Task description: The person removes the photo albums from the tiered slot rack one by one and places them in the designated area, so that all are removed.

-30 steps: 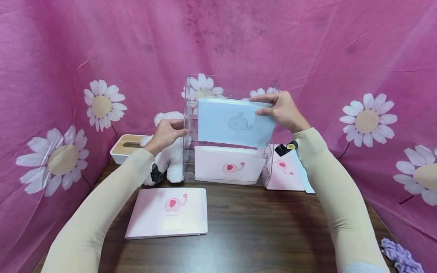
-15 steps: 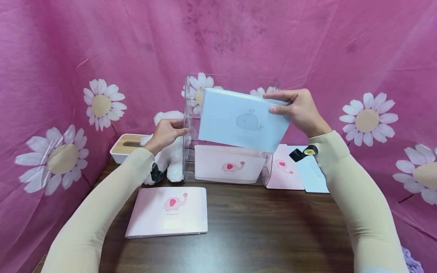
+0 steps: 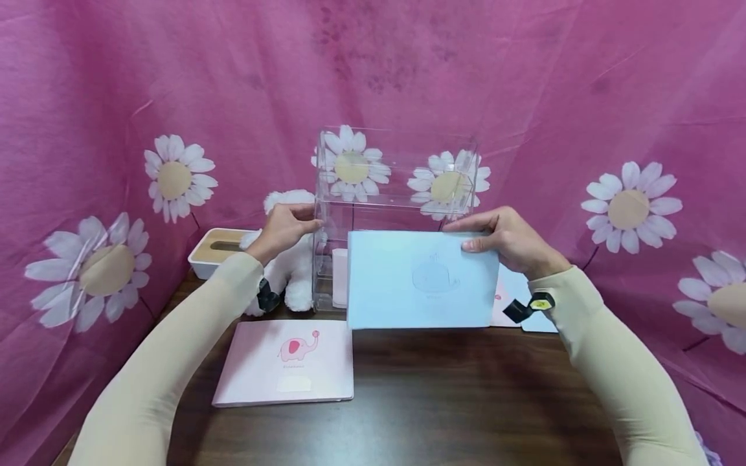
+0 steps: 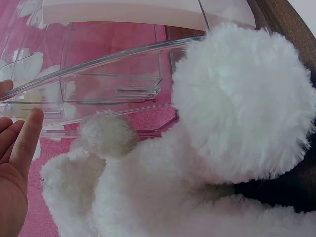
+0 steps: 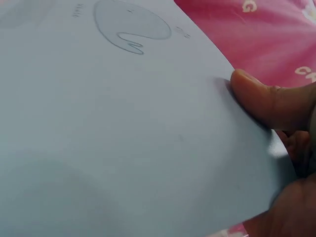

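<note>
My right hand (image 3: 515, 243) grips the upper right corner of a light blue notebook (image 3: 402, 278) with a whale drawing, thumb on the cover. In the right wrist view the same notebook (image 5: 123, 123) fills most of the picture. It hangs in front of a clear acrylic rack (image 3: 396, 202) and hides much of its lower part. My left hand (image 3: 285, 226) pinches the rack's left side; in the left wrist view the rack's edge (image 4: 108, 58) passes between thumb and fingers. Behind the blue notebook, the left end of a pink notebook (image 3: 339, 278) shows in the rack.
A pink elephant notebook (image 3: 285, 362) lies flat on the brown table (image 3: 408, 401). A white plush toy (image 3: 299, 278) stands beside the rack, near a white box with a wooden lid (image 3: 215, 249). Right of the rack, a pink notebook and a blue one (image 3: 536, 322) are partly covered.
My right hand has drawn the light blue notebook out of the rack, first up and rightward, then down and forward of it. The left hand has stayed on the rack's side.
</note>
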`<state>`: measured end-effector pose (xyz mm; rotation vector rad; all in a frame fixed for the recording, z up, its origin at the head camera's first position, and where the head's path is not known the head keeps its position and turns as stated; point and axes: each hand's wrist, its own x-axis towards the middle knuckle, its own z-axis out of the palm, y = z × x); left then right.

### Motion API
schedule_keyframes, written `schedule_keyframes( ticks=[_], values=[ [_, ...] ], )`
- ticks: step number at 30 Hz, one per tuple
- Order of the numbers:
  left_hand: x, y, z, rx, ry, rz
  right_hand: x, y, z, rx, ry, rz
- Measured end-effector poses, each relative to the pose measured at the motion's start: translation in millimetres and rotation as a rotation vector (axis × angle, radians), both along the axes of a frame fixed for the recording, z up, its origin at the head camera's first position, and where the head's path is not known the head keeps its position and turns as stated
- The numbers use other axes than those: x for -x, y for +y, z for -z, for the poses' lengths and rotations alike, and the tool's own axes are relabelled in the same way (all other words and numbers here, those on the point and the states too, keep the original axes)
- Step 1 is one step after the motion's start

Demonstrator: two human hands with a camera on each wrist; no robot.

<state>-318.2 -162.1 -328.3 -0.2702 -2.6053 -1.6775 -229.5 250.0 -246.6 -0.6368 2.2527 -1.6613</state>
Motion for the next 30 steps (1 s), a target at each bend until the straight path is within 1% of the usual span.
schedule_keyframes(
  ticks=[4, 8, 10, 13, 18, 22, 25, 30],
  values=[
    [1.2, -0.6, 0.7, -0.008, -0.007, 0.001, -2.6, 1, 23.2, -0.04, -0.063, -0.05],
    [1.6, -1.4, 0.0, -0.022, -0.006, -0.006, -5.5, 2, 51.2, -0.08, -0.131, -0.105],
    [1.3, -1.4, -0.3, -0.021, -0.002, -0.009, -7.4, 3, 65.1, -0.069, -0.179, -0.13],
    [0.6, -0.6, -0.4, -0.021, 0.005, -0.008, -10.0, 6, 85.8, -0.017, -0.267, -0.152],
    [0.1, 0.9, 0.1, -0.011, 0.014, -0.01, -13.5, 10, 117.3, 0.046, -0.385, -0.122],
    [-0.1, 1.2, 1.0, -0.005, 0.015, -0.015, -13.5, 13, 135.7, 0.055, -0.428, -0.077],
    [-0.2, 1.1, 1.4, 0.002, 0.014, -0.013, -12.6, 16, 146.6, 0.025, -0.414, -0.038],
    [0.1, 0.2, 1.2, 0.01, 0.004, -0.002, -12.5, 14, 162.8, -0.068, -0.373, 0.024]
  ],
)
